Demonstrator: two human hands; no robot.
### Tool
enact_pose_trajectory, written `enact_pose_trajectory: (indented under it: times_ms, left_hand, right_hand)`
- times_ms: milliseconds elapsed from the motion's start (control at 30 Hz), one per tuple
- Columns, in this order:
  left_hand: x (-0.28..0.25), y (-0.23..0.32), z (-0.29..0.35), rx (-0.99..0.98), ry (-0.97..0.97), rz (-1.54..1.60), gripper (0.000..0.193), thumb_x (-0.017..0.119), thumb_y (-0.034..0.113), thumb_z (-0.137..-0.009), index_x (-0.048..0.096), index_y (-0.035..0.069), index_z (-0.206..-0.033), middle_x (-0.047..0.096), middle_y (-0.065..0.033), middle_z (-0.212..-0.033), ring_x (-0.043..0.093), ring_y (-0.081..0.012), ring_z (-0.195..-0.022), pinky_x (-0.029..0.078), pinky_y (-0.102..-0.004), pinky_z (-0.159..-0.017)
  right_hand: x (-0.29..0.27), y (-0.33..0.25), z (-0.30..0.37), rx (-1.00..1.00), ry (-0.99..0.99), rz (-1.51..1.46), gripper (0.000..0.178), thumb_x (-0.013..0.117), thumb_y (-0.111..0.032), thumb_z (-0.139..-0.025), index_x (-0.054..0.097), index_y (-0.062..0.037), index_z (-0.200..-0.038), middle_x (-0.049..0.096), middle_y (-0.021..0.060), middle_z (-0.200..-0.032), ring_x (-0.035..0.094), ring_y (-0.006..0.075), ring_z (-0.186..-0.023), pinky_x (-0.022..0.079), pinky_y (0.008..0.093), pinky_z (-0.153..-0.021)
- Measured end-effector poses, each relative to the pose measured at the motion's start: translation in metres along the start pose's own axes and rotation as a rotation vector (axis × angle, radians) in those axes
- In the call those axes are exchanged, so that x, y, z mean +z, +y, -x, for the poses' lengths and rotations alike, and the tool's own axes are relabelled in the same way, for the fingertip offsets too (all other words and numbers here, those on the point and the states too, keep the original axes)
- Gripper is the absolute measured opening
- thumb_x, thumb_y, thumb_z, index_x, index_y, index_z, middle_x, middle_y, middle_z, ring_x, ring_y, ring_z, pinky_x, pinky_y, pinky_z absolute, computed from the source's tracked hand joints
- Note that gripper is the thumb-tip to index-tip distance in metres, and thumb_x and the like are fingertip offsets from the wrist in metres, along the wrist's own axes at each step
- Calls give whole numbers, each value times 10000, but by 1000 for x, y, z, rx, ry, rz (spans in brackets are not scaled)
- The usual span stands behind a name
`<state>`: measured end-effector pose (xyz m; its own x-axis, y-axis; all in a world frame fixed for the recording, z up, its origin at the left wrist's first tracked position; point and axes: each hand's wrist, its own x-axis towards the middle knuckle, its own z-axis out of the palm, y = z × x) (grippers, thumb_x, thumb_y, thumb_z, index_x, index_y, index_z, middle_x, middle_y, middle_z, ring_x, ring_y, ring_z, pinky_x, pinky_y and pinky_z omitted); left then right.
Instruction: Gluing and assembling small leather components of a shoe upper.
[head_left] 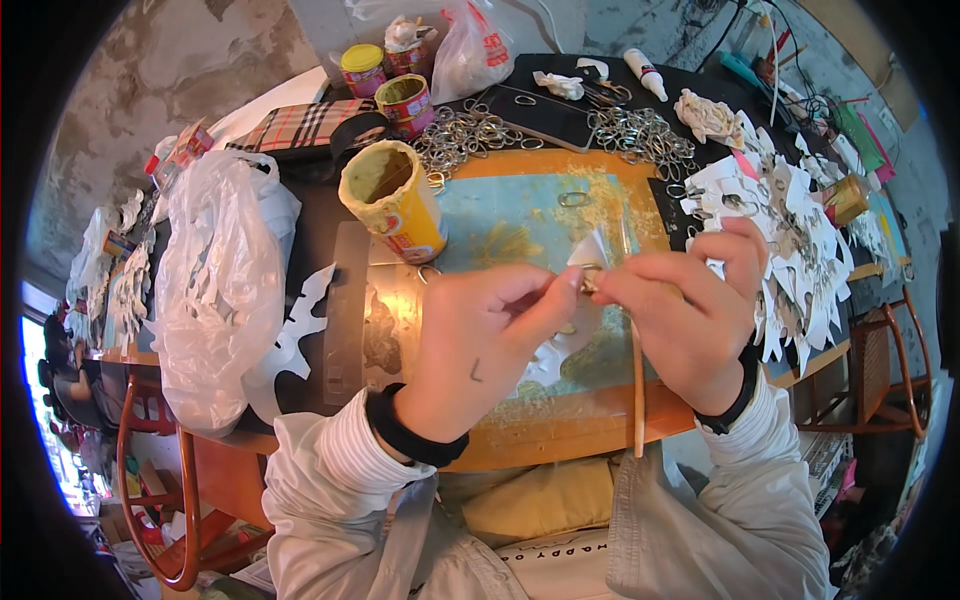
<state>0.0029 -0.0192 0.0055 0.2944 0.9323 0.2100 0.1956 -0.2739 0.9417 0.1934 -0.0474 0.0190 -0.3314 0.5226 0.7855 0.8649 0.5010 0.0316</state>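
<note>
Over the table my left hand and my right hand meet, their fingertips pinching a small metal ring and a white cut-out piece. Part of the white piece hangs below the fingers. A thin wooden stick points down from under my right hand; its grip there is hidden. Beneath lies a blue sheet smeared with yellowish paste, with a loose oval ring on it. Left of the hands stands a yellow can with a paste-crusted rim.
Heaps of metal rings and a dark phone lie at the back. White cut-outs pile up at the right. A plastic bag and a plaid pouch sit left, near smaller cans. A white bottle lies farther back.
</note>
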Motion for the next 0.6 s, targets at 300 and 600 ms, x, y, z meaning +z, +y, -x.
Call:
enact_pose_trajectory:
  times_ms: [300,600]
  left_hand:
    - [1,-4,-1,-70,13,127,277,660,189,-912,665,-30,-741,540,9,-551,440,-17,-528,360,-217,-467]
    - [-5,-2,-2,-132,134,311,254,635,179,-937,690,-42,-824,632,8,-704,528,-32,-641,420,-190,-606]
  right_hand:
    - [-3,-11,8,-75,3,-47,249,724,-127,-597,735,-265,-804,650,-160,-843,445,159,-795,291,423,-1005]
    - [0,-12,6,-135,29,-47,149,763,-265,-697,713,-257,-838,663,-148,-900,547,152,-946,251,443,-1090]
